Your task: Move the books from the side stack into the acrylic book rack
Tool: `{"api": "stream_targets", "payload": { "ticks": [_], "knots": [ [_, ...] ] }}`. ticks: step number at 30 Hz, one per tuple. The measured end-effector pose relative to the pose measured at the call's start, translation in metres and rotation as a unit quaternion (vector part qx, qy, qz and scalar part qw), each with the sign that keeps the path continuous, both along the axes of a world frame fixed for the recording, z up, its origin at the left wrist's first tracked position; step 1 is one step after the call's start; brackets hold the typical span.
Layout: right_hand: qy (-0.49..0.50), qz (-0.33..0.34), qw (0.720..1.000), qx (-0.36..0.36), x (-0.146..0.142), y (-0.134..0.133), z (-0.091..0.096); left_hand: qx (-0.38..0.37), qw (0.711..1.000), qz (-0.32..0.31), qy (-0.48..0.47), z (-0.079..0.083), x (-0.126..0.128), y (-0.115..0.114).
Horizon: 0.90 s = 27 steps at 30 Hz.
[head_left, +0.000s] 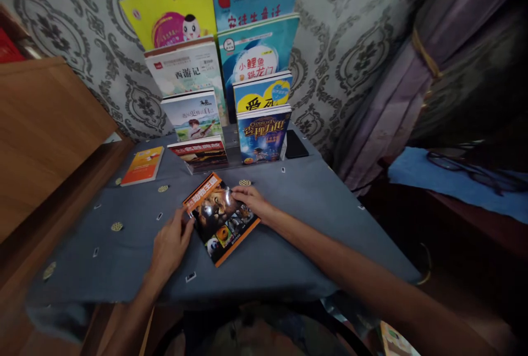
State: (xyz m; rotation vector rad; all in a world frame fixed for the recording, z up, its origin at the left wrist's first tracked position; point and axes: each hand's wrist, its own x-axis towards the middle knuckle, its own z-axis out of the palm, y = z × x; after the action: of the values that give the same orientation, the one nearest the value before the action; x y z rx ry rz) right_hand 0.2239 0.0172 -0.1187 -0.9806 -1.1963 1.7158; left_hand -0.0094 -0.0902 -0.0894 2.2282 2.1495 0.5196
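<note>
A black book with orange edges and a lion on its cover [220, 218] is between my two hands, tilted above or on the cloth; I cannot tell which. My left hand [170, 240] grips its left edge, the thumb bent against the side. At its upper right edge, my right hand [251, 201] holds on with the fingers pressed together on the cover. Behind it stands a rack of books in two columns. A dark red book [202, 152] is at the front left of the rack, and a dark blue book [264, 136] at the front right.
An orange book [142, 166] lies flat at the table's left. Beside the rack is a dark flat object [296, 144]. The table wears a grey-blue cloth [330, 224]. A wooden cabinet [45, 125] borders the left; glasses [474, 166] rest on blue fabric at right.
</note>
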Motion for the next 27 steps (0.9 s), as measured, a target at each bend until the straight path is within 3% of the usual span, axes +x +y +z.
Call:
{"api": "stream_targets", "payload": {
  "ticks": [3,7,9,13,16,20,23,27],
  "knots": [
    [-0.053,0.013,0.996,0.065,0.000,-0.004,0.003,0.044,0.998,-0.037,0.017,-0.006,0.005,0.012],
    [-0.179,0.107,0.971,0.120,0.005,-0.012,0.013,0.038,0.997,-0.036,0.063,-0.008,0.008,0.030],
    [-0.295,0.093,0.931,0.192,0.009,-0.015,0.019,0.029,0.996,-0.035,0.075,-0.007,0.009,0.035],
    [-0.480,-0.029,0.820,0.309,0.016,-0.017,0.027,0.021,0.995,-0.042,0.088,-0.007,0.011,0.039],
    [-0.476,-0.024,0.795,0.375,0.013,-0.016,0.024,0.028,0.994,-0.040,0.098,-0.010,0.012,0.041],
    [-0.387,0.047,0.770,0.506,0.001,-0.011,0.011,0.043,0.992,-0.038,0.112,-0.015,0.013,0.043],
    [-0.399,0.085,0.763,0.502,-0.004,-0.004,0.004,0.044,0.991,-0.039,0.120,-0.017,0.012,0.044],
    [-0.422,0.074,0.772,0.470,0.000,0.006,-0.001,0.040,0.992,-0.038,0.115,-0.017,0.012,0.044]
  ]
}}
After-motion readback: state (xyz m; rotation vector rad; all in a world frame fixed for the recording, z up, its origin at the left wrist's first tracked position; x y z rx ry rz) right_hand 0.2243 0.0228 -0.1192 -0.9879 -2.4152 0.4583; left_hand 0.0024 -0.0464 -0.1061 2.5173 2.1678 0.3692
